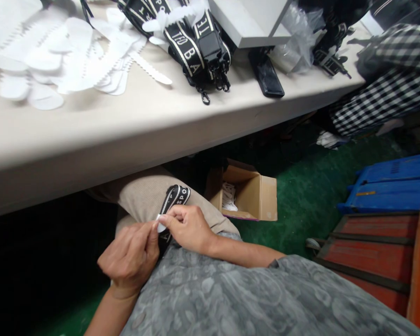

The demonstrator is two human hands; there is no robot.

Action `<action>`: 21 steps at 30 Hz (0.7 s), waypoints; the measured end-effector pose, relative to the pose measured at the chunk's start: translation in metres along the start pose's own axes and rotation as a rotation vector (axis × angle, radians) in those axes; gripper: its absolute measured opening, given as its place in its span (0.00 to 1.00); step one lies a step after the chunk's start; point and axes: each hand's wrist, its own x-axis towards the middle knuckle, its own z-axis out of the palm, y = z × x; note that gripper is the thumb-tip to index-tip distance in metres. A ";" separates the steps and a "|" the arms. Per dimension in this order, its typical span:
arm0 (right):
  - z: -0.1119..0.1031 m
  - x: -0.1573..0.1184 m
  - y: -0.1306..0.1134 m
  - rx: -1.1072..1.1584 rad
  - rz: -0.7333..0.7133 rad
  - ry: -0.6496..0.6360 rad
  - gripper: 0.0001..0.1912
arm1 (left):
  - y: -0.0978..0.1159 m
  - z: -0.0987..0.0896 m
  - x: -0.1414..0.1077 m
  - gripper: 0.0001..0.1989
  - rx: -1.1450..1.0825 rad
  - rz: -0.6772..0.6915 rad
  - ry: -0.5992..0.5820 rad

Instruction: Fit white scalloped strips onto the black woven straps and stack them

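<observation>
Over my lap, my left hand (129, 254) is closed in a pinch at one side of a small white piece (161, 227). My right hand (192, 231) pinches the other side of it, thumb and fingertips together. A black webbing strap (171, 198) with white lettering and pale edge stripes lies folded on my thigh, passing behind and under both hands. Whether the white piece is joined to the strap is hidden by my fingers.
On the pale table (91, 126) lie heaped white cut-outs (80, 56) with toothed edges, bundled lettered straps (192, 46) with clips, and a black phone (266, 74). An open carton (268, 196) stands on the green floor. Blue crates (392, 182) and a checkered sleeve (406, 51) are at right.
</observation>
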 end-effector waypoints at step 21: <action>-0.001 0.003 0.002 -0.730 -0.086 0.058 0.18 | -0.001 0.013 0.019 0.27 -0.949 -1.597 0.088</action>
